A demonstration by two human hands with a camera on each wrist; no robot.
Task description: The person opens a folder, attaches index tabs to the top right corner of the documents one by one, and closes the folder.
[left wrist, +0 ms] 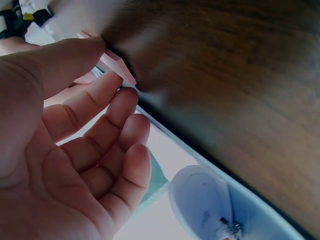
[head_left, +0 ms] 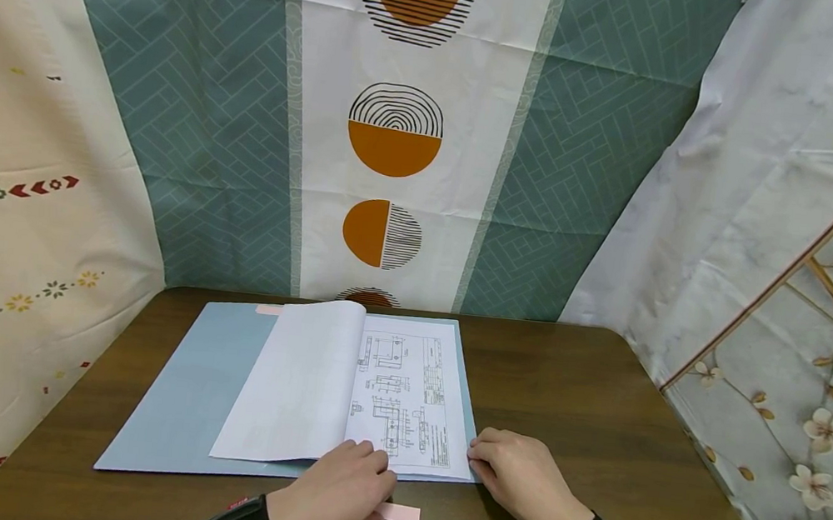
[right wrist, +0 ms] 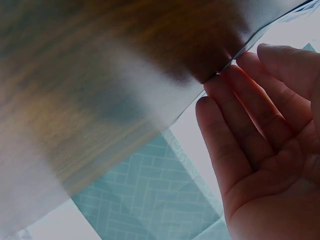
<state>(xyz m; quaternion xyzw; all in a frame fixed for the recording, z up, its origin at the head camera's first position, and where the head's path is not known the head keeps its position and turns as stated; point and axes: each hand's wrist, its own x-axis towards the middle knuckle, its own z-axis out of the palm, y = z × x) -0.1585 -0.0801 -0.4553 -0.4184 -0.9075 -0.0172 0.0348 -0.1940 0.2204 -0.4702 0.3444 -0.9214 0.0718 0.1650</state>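
A light blue folder (head_left: 175, 421) lies opened out on the table, with white sheets on it. The right-hand page is a technical drawing (head_left: 403, 401); blank white paper (head_left: 298, 391) is turned over to the left, curling at the fold. My left hand (head_left: 341, 491) is at the folder's near edge, pinching one end of a pink sticky-note pad (head_left: 403, 514) between thumb and index finger; the pad (left wrist: 117, 64) also shows at those fingertips in the left wrist view. My right hand (head_left: 520, 475) touches the folder's near right corner with gently bent fingers (right wrist: 230, 125).
The brown wooden table (head_left: 569, 392) extends to both sides of the folder. A small pink strip (head_left: 269, 309) shows at the folder's far edge. Patterned cloth (head_left: 235, 109) hangs behind the table, with more cloth at both sides.
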